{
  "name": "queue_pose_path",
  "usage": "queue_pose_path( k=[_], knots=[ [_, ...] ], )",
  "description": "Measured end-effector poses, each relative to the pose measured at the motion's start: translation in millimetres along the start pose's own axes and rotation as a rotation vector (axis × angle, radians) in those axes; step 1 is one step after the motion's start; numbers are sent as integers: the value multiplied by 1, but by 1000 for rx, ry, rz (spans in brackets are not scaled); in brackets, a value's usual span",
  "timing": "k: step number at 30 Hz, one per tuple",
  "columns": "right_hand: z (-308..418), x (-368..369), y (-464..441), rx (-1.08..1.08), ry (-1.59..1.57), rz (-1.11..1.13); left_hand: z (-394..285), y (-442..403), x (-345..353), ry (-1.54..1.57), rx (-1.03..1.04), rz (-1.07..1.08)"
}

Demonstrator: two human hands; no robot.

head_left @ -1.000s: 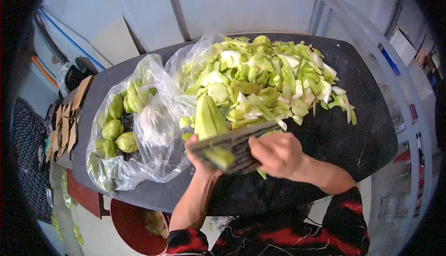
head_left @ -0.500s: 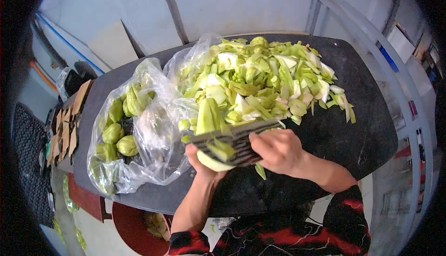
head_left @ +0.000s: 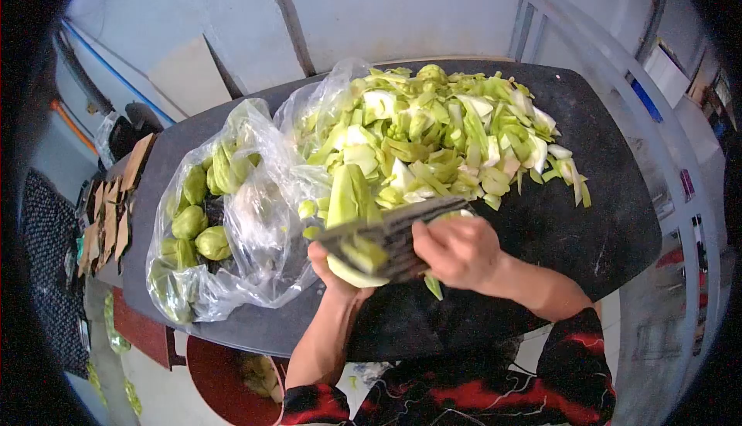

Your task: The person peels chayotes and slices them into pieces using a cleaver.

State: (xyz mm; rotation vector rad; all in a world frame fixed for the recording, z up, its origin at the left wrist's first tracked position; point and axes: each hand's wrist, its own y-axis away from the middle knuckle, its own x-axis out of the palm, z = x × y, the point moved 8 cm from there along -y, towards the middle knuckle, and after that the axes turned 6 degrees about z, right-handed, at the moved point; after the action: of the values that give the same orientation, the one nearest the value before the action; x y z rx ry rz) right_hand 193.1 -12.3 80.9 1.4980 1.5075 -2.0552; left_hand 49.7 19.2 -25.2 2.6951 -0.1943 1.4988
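My left hand (head_left: pixel 340 281) is wrapped around the lower end of a pale green chayote (head_left: pixel 350 194), which is tilted away from me over the table's near side. My right hand (head_left: pixel 461 254) grips a broad, dark-bladed knife (head_left: pixel 402 229), its handle hidden in my fist. The blade lies across the chayote and is smeared by motion, with green bits on its face. Just beyond my hands rises a large heap of cut chayote pieces (head_left: pixel 433 136). A thin green strip (head_left: pixel 433 286) hangs below the blade.
On the left of the dark table (head_left: pixel 587 248), a clear plastic bag (head_left: pixel 270 271) holds several whole chayotes (head_left: pixel 189 222). Below the near edge stands a red bucket (head_left: pixel 216 380) with pale scraps inside. A metal railing (head_left: pixel 618 63) runs along the right, and cardboard pieces (head_left: pixel 116 210) lie at left.
The knife blade has shifted slightly against the chayote, and my right hand has moved a little with it. My left hand keeps nearly the same place; the view has shifted slightly.
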Motion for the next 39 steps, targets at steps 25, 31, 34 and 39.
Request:
queue_pose_path(
  k=[25, 31, 34, 39],
  knots=[
    [37, -2, 2, -194, 56, -83, -16, -22, 13, 162, 12, 130],
    [36, -2, 2, -185, 62, -118, -16, -21, 15, 20, -10, 36],
    [37, -4, 2, -187, 60, -97, -11, -22, 15, 141, -34, 47],
    [41, -2, 3, -201, 84, -127, -8, -19, 24, 216, -94, 128]
  ],
)
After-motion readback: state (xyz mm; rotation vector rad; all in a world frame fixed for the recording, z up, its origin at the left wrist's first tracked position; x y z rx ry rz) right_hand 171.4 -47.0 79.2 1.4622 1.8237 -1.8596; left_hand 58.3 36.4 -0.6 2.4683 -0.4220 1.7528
